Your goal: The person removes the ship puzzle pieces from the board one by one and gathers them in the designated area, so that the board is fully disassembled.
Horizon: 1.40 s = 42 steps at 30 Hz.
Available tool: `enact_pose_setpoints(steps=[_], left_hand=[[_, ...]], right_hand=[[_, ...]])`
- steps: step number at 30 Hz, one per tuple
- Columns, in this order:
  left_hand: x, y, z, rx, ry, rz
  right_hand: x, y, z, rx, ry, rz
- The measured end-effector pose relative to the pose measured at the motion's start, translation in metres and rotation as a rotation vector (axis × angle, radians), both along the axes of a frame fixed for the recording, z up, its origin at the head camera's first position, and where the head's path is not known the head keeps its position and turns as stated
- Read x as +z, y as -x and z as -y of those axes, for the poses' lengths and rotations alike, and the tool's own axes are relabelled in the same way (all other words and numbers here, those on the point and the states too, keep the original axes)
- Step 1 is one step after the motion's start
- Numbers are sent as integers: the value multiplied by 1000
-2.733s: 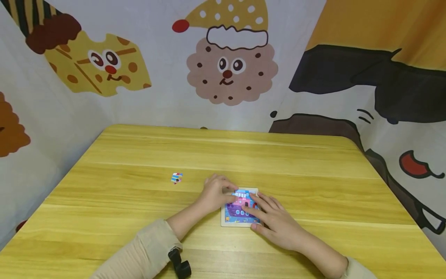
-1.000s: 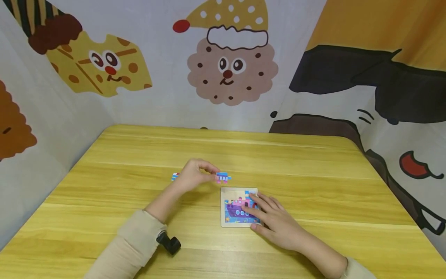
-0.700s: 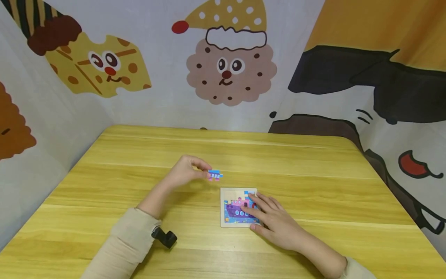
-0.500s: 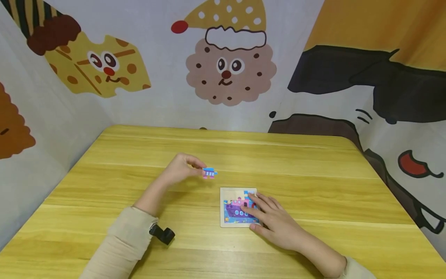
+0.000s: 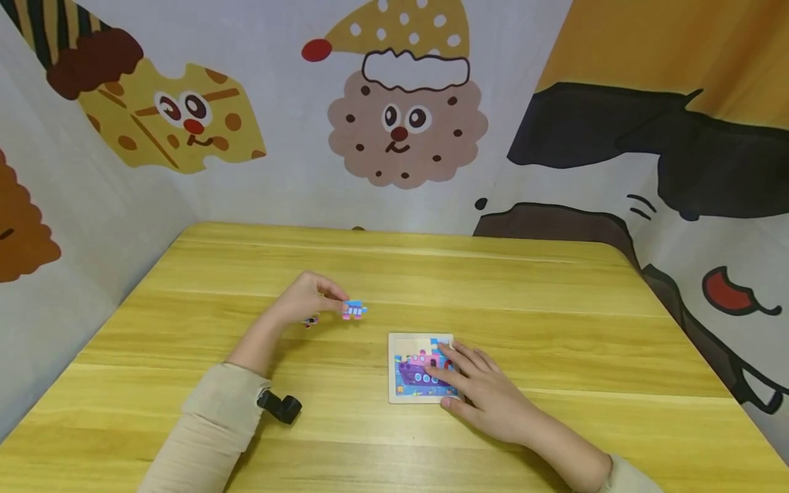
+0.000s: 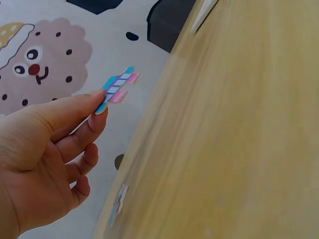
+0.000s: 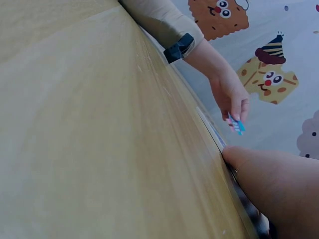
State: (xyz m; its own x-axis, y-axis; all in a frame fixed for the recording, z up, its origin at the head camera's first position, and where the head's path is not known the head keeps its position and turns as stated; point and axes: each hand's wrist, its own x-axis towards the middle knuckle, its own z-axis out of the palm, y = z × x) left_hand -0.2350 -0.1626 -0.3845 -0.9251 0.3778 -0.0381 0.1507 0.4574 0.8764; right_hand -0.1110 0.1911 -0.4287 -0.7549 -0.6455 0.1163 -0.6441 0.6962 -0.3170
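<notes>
Lightly pinched: a thin puzzle piece held clear of the table

Up at centre-left of the head view, the puzzle piece hangs just above the table, pinched by one edge between the thumb and forefinger of the left hand. The left wrist view shows it plainly: a flat, thin cut-out striped in blue, pink and white, with small tabs sticking out. It looks stiff and very light, probably card or thin wood, so a fingertip pinch on an edge should carry it without strain; the tabs look like the parts most likely to bend or snag, and the printed face may be a little slick. The remaining fingers curl loosely under the palm and hold nothing.

Below and to the right, near the middle of the frame, lies the puzzle tray, a shallow square board with a pale raised rim. Most of it is filled with fitted pieces that make a purple and pink boat on blue water; a bare pale patch shows at its upper left corner. The right hand lies flat on the tray's right side, fingers spread and straight, pressing down.

Partly hidden beneath the left hand, a second loose piece lies on the table. A black strap sits at the left cuff.
</notes>
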Motion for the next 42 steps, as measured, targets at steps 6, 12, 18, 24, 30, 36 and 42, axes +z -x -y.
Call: enact_pose_setpoints(steps=[6,12,18,24,30,36,42], left_hand=[[-7,4,6,0,7,5],[-14,6,12,-6,14,7],[-17,7,16,-16,17,31],[-15,4,17,-16,51,55],[-14,4,17,-24,57,48],[-16,5,17,-61,79,-2],[-19,7,17,-137,118,-69]], right_hand=[[1,0,1,4,11,1],[1,-1,1,3,6,9],[2,-1,2,4,12,17],[0,0,1,15,19,-1],[0,0,2,11,29,-16],[0,0,1,9,28,-9],[0,0,1,6,17,1]])
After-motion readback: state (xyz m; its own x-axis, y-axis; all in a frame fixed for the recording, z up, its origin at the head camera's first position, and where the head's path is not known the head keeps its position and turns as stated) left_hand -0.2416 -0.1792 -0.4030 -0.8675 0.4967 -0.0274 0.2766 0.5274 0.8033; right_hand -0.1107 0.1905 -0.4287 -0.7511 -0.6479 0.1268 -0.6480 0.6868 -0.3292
